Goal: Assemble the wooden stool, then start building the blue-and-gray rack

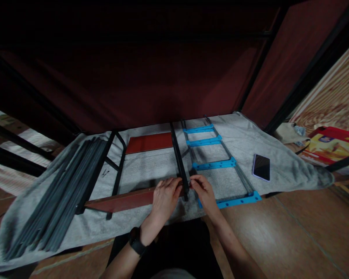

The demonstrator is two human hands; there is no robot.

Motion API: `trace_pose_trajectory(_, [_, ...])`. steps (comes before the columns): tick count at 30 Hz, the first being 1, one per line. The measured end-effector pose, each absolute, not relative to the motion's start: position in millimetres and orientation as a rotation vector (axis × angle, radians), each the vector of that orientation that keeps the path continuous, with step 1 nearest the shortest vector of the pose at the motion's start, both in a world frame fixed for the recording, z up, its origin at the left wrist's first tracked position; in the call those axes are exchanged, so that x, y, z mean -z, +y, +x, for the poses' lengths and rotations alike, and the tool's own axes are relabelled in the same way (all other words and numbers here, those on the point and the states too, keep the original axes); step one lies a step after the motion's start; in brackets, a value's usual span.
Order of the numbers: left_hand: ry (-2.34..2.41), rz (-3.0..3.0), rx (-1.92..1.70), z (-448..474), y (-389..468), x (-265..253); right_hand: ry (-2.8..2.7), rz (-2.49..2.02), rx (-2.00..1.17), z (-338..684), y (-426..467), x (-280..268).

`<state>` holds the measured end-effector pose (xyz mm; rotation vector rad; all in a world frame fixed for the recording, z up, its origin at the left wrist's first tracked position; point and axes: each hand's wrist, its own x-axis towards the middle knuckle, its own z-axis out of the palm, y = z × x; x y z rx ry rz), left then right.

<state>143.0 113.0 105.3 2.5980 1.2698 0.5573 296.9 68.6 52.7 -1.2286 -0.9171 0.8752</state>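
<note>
A reddish-brown board point(122, 200) stands on its long edge at the near side of a frame, joining a black metal side frame point(121, 164) on the left to a black metal bar point(178, 155). Bent over the board's right end, close to the bar, are the fingers of my left hand point(166, 197). My right hand point(205, 193) pinches at the bar's outer side, level with the board; whatever its fingertips hold is too small to make out. Farther back, an orange-red board point(149, 142) reaches between the side frame and the bar.
Grey cloth point(244, 135) lies under everything. Several dark grey tubes point(61, 190) are bundled at left. Blue connectors point(213, 164) with thin rods form a ladder shape beside my right hand. A phone point(261, 167) lies farther right, and a red-yellow box point(334, 147) sits beyond the cloth.
</note>
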Motion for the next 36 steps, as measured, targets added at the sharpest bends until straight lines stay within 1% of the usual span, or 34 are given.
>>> trace_pose_trajectory(10, [1.274,2.607,-0.540,142.2,110.7,-103.8,-1.207,-1.438,-0.652,300.6,73.7,-51.4])
trace_pose_trajectory(16, [1.276,2.601,-0.549,142.0,110.9,-104.3,-1.174,-1.348,-0.750,303.6,66.0,-49.3])
trace_pose_trajectory(25, [1.278,2.595,-0.581,141.8,110.2,-103.6,-1.406,-1.422,-0.622,313.4,75.5,-43.5])
trace_pose_trajectory(32, [1.288,2.589,-0.558,141.7,109.7,-104.0,-1.307,-1.467,-0.759,310.9,76.3,-41.0])
trace_pose_trajectory(36, [1.280,2.592,-0.562,141.1,109.9,-106.2,-1.254,-1.423,-0.771,310.0,71.7,-39.9])
